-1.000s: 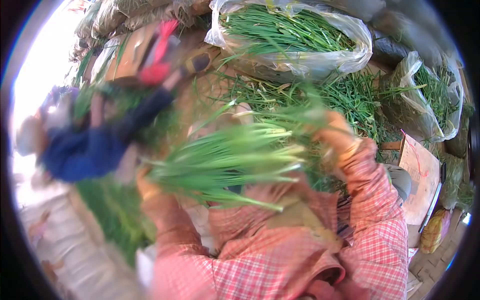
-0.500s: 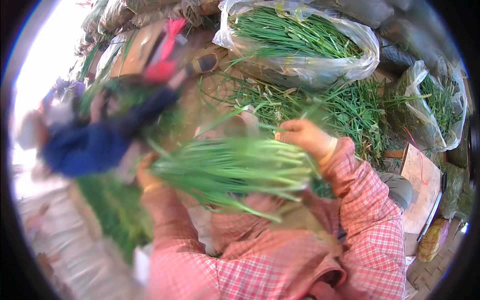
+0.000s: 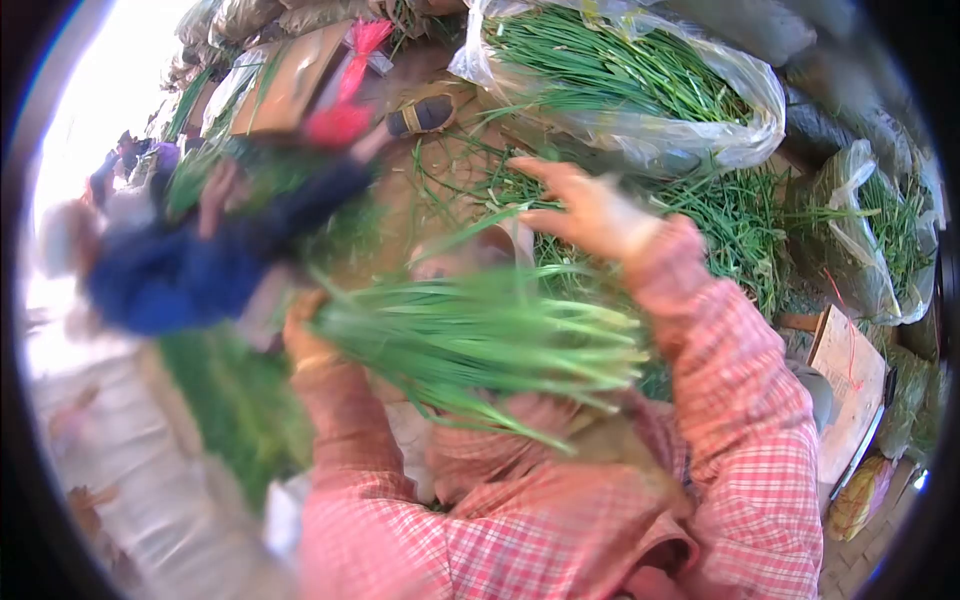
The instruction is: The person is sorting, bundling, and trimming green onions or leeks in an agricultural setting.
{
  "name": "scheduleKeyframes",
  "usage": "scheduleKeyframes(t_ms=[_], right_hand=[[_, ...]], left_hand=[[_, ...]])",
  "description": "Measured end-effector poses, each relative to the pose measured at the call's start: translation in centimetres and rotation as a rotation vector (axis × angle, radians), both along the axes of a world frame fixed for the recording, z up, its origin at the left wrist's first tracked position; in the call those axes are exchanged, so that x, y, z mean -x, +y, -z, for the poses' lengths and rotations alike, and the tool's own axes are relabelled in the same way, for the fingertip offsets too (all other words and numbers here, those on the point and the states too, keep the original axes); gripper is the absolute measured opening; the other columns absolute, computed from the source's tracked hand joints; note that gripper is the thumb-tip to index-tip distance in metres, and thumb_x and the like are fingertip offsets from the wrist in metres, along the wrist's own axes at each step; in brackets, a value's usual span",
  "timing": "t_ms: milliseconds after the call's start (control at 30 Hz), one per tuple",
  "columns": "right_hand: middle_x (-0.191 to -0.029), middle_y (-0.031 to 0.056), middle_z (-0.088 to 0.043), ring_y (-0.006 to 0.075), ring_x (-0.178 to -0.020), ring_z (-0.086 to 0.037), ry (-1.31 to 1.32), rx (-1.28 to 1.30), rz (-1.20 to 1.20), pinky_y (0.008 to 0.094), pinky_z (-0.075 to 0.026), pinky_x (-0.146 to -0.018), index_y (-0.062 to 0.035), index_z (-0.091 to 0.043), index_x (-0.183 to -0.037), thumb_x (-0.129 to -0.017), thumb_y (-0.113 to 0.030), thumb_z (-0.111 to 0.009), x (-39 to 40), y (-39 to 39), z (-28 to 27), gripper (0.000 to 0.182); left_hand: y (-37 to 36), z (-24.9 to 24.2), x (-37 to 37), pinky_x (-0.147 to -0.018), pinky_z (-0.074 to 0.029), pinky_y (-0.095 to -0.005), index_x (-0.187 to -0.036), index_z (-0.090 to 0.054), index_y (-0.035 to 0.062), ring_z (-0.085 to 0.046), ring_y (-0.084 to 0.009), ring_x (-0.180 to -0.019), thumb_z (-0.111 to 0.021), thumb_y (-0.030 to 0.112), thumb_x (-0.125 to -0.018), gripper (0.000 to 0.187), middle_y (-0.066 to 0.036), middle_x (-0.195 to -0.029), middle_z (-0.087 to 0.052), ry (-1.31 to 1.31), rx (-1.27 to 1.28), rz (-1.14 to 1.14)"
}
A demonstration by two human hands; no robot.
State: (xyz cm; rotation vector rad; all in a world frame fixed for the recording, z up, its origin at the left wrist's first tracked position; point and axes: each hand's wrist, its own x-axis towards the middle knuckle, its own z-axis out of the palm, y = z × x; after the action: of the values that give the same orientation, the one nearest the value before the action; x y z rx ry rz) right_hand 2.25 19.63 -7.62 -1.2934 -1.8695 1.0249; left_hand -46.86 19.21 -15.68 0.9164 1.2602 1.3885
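Note:
A bunch of garlic chives (image 3: 480, 340) lies crosswise in front of my chest, pale stem ends to the right, blurred by motion. At its leafy left end my left hand (image 3: 305, 335) is closed around it, partly hidden by the leaves. Above the stem ends, my right hand (image 3: 590, 212) is raised with thumb and fingers apart. One stray chive leaf (image 3: 475, 237) sticks up from the bunch, its tip right by my right thumb.
Loose chives (image 3: 730, 215) litter the floor ahead. Behind them stands an open plastic bag of chives (image 3: 630, 75), with another plastic bag (image 3: 870, 225) at the right. A person in blue (image 3: 175, 280) bends at the left. A wooden board (image 3: 845, 375) is at my right.
My right hand has lifted up and left from the stem ends, and its fingers have spread. The left hand keeps hold of the bunch. The whole view has shifted slightly.

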Motion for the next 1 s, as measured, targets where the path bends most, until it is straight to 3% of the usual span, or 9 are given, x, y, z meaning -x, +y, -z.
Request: scheduleKeyframes(t_ms=[167, 233, 300, 367, 500, 633, 800, 900, 1000], right_hand=[[-0.084, 0.0084, -0.064, 0.0199, -0.080, -0.057, 0.186, 0.271, -0.102, 0.0315, -0.044, -0.076, -0.0052, -0.062, -0.095, -0.086, -0.029, -0.053, 2.3, -0.3, -0.1, 0.027], [-0.091, 0.0106, -0.065, 0.0186, -0.082, -0.059, 0.358, 0.355, 0.319, 0.0312, -0.046, -0.074, -0.0066, -0.064, -0.096, -0.083, -0.023, -0.054, -3.8, -1.6, 0.4, 0.023], [-0.086, 0.0109, -0.064, 0.0251, -0.082, -0.060, -0.190, 0.187, 0.745, 0.0364, -0.046, -0.073, -0.0099, -0.063, -0.090, -0.084, -0.036, -0.050, -12.1, -4.3, 3.4, 0.030], [-0.105, 0.0142, -0.060, 0.0277, -0.094, -0.058, -0.784, 0.401, 0.551, 0.0384, -0.045, -0.085, -0.0098, -0.062, -0.103, -0.075, -0.032, -0.063, -15.4, -8.9, 3.2, 0.036], [-0.105, 0.0069, -0.057, 0.0148, -0.095, -0.053, 0.535, 0.499, 0.234, 0.0269, -0.043, -0.083, -0.0078, -0.053, -0.117, -0.079, -0.020, -0.064, -7.1, -13.2, 0.3, 0.042], [-0.074, -0.0001, -0.059, 0.0073, -0.065, -0.049, 0.835, 0.611, 0.332, 0.0213, -0.041, -0.062, -0.0025, -0.063, -0.089, -0.079, -0.016, -0.064, -1.7, -13.2, 0.3, 0.017], [-0.061, -0.0033, -0.050, 0.0050, -0.051, -0.041, 0.845, 0.420, 0.529, 0.0190, -0.032, -0.047, -0.0072, -0.059, -0.077, -0.081, -0.016, -0.058, -6.3, -14.4, 1.5, 0.010], [-0.069, 0.0009, -0.057, 0.0093, -0.058, -0.049, 0.502, 0.143, 1.033, 0.0225, -0.039, -0.054, -0.0082, -0.061, -0.084, -0.084, -0.022, -0.054, -13.3, -14.0, 4.4, 0.016], [-0.095, 0.0065, -0.060, 0.0151, -0.082, -0.055, 0.230, 0.165, 0.727, 0.0287, -0.046, -0.073, -0.0110, -0.054, -0.111, -0.078, -0.017, -0.062, -13.3, -13.1, 4.5, 0.035]], left_hand=[[-2.8, -4.4, -6.4, -0.075, -0.046, -0.0326, -0.089, -0.055, 0.0018, -0.056, -0.0199, -0.077, -0.049, 0.017, -0.084, 0.017, -0.008, -0.084, -0.058, -0.191, 0.250, -0.266], [-3.9, -2.3, -4.5, -0.076, -0.047, -0.0348, -0.094, -0.056, 0.0007, -0.058, -0.0223, -0.079, -0.050, 0.015, -0.084, 0.019, -0.010, -0.088, -0.059, -0.388, 0.196, -0.298], [-5.5, -1.3, -4.4, -0.078, -0.047, -0.0352, -0.100, -0.056, 0.0002, -0.058, -0.0236, -0.084, -0.048, 0.016, -0.085, 0.023, -0.013, -0.093, -0.060, -0.163, 0.268, -0.257], [-7.1, -2.9, -7.7, -0.079, -0.047, -0.0355, -0.104, -0.055, -0.0001, -0.057, -0.0240, -0.088, -0.046, 0.017, -0.087, 0.026, -0.013, -0.097, -0.060, -0.099, 0.300, -0.364], [-8.7, -1.0, -7.1, -0.080, -0.046, -0.0356, -0.107, -0.055, -0.0003, -0.057, -0.0243, -0.090, -0.046, 0.018, -0.087, 0.028, -0.014, -0.101, -0.059, -0.052, 0.356, -0.455], [-9.9, 5.9, -0.4, -0.081, -0.046, -0.0355, -0.108, -0.054, -0.0002, -0.056, -0.0244, -0.092, -0.046, 0.018, -0.087, 0.029, -0.014, -0.102, -0.059, -0.039, 0.370, -0.401], [-11.8, 9.9, 2.4, -0.082, -0.046, -0.0353, -0.109, -0.054, -0.0002, -0.056, -0.0245, -0.094, -0.045, 0.019, -0.088, 0.030, -0.014, -0.103, -0.059, -0.071, 0.416, -0.390], [-11.8, 9.2, 1.8, -0.087, -0.040, -0.0343, -0.112, -0.054, 0.0022, -0.052, -0.0229, -0.100, -0.038, 0.028, -0.093, 0.036, -0.007, -0.110, -0.058, -0.198, 0.470, -0.428], [-12.8, 17.3, 6.1, -0.088, -0.042, -0.0382, -0.113, -0.053, 0.0017, -0.053, -0.0264, -0.099, -0.041, 0.024, -0.090, 0.034, -0.010, -0.109, -0.058, -0.285, 0.483, -0.333]])
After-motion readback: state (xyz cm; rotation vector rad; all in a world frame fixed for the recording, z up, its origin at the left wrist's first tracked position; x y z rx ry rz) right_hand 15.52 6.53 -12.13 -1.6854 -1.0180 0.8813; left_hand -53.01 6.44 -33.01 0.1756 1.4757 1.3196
